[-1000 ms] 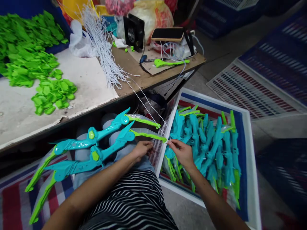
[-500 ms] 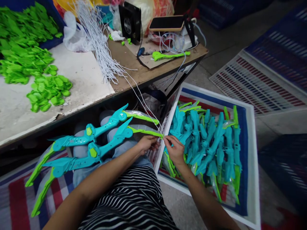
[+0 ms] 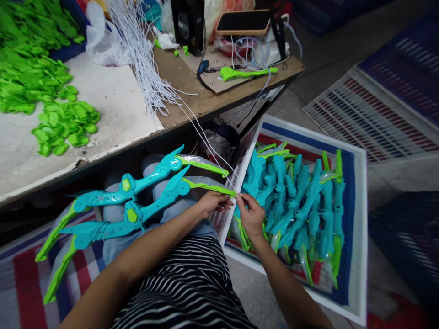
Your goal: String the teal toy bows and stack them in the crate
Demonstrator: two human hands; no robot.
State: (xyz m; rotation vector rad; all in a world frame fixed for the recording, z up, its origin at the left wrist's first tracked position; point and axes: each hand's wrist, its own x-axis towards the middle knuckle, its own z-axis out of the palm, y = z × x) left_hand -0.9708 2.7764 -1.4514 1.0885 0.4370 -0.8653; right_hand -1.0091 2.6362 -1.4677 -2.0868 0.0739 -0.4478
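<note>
Two teal and lime-green plastic toy bows lie side by side across my lap, the nearer toy bow (image 3: 113, 227) and the farther toy bow (image 3: 152, 179). My left hand (image 3: 213, 203) is closed around the green right tip of the nearer bow. At that same tip, my right hand (image 3: 251, 211) pinches the end of a white cord (image 3: 219, 157). Two cord strands run from there up to a bundle of white cords (image 3: 142, 64) on the table. Exactly how the cord meets the tip is hidden by my fingers.
Right of my lap stands a white crate (image 3: 361, 228) full of similar bows. The table (image 3: 120, 107) holds heaps of green plastic parts (image 3: 65, 123), a black fan (image 3: 187, 27), a phone (image 3: 243, 22) and a green bow limb (image 3: 247, 73). More crates (image 3: 377, 119) stand behind.
The view has shifted slightly. Both hands stay at the nearer bow's tip, and my right fingers have moved a little to the right with the cord.
</note>
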